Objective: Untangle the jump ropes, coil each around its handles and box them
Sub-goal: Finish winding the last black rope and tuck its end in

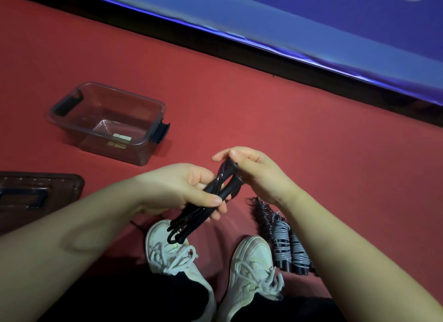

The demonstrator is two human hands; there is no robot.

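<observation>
I see a red carpeted floor (263, 120) filling most of the view, with a shiny blue panel (311, 22) along its far edge. A smoky clear plastic box with dark latches (127, 93) stands open to my left, and its flat dark-tinted lid (60, 185) lies nearer on the floor, apart from it. Two white laced sneakers (167, 257) point forward below. Just right of them lie grey and black jump ropes coiled around their handles (282, 240). The black jump rope (225, 190) is held above the sneakers. The left hand (189, 187) curls round its two handles, thumb across them. The right hand (259, 173) pinches the cord at their upper end.
</observation>
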